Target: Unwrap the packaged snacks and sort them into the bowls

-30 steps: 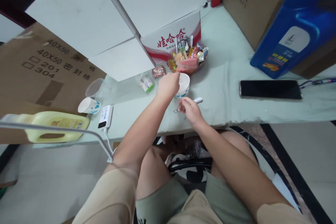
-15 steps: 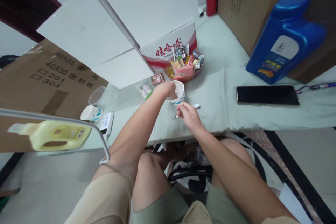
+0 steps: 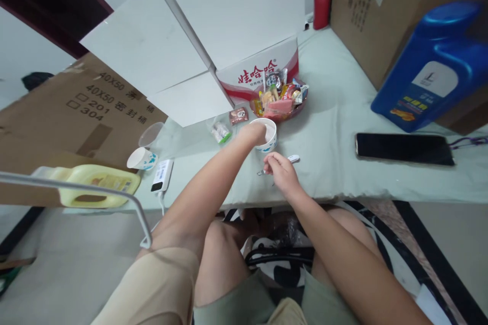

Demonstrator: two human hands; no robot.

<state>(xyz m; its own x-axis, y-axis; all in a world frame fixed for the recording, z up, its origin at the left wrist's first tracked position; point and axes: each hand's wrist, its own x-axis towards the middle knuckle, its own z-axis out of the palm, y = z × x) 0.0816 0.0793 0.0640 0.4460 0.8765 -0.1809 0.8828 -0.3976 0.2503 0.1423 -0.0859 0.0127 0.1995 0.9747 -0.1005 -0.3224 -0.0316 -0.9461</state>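
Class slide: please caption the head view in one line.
The left hand reaches into a paper cup near a bowl of snacks, the right hand close by.

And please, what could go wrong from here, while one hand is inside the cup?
The left hand is inside the cup, so catching the rim might tip it. The cup stands close to the snack bowl; a push could knock them together. The left arm is near the white cable, which it might snag.
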